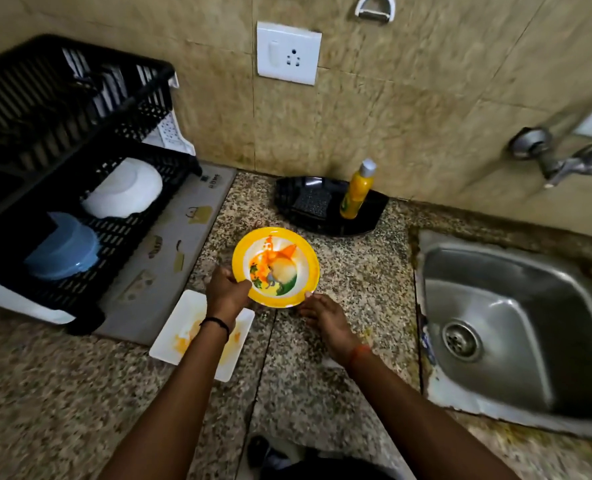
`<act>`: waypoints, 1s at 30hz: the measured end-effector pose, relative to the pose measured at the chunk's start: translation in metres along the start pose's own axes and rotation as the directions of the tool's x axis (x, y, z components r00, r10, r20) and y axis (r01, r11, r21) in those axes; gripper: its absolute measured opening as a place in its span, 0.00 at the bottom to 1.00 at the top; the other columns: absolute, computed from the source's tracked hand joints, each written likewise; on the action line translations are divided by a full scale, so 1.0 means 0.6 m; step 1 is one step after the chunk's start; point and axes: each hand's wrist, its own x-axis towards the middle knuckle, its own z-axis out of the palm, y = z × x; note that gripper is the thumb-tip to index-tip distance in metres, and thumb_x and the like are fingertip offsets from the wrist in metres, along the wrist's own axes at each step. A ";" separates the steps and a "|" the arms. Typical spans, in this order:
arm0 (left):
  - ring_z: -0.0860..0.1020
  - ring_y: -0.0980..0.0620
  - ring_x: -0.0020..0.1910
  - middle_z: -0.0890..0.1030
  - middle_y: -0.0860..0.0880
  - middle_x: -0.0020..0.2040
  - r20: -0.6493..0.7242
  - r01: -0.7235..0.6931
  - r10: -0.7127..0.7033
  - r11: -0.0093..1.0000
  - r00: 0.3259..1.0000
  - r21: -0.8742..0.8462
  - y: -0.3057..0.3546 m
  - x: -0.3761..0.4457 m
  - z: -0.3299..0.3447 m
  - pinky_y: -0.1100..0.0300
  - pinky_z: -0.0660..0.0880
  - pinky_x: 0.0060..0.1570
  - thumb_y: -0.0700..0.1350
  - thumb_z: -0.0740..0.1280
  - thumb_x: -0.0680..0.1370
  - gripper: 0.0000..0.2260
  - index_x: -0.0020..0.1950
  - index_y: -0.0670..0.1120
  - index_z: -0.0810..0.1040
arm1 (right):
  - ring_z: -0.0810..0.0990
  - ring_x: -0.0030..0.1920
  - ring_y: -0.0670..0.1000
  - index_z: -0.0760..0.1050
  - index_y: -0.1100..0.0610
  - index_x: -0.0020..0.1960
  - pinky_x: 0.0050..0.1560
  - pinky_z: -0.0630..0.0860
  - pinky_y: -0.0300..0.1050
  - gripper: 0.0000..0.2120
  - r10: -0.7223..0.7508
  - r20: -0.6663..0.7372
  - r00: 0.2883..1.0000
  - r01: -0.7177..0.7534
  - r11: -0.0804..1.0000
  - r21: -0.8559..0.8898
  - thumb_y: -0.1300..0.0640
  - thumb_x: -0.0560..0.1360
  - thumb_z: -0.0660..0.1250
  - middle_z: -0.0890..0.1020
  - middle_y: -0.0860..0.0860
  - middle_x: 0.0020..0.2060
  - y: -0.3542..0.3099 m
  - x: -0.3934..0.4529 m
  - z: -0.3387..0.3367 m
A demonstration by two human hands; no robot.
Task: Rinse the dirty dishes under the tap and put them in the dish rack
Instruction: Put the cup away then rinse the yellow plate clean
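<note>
Yellow-rimmed round plate with an orange-stained picture centre point(276, 267), held up over the speckled granite counter point(357, 271) in both hands.

Left hand point(226, 292) has its fingers curled round the plate's near-left rim; right hand point(324, 318) just touches the near-right rim with fairly straight fingertips, so that's more of a steadying touch than a pinch. Under the left forearm, near the counter's front edge, sits a white rectangular plate smeared with orange point(183, 332). Black plastic dish rack point(80, 188) is at the left end, with a white bowl point(123, 194) and blue bowl point(64, 247) in it. Steel sink point(516, 327) is at the right end, tap point(578, 161) above it.
</note>
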 end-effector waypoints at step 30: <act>0.78 0.47 0.41 0.79 0.43 0.49 0.526 0.267 -0.070 0.913 0.847 -0.308 0.094 -0.182 0.317 0.54 0.79 0.38 0.40 0.60 0.78 0.14 0.64 0.46 0.72 | 0.83 0.35 0.51 0.75 0.63 0.51 0.37 0.82 0.44 0.07 -0.082 -0.182 0.980 0.129 0.956 0.263 0.68 0.78 0.59 0.80 0.59 0.41 -0.106 -0.119 -0.337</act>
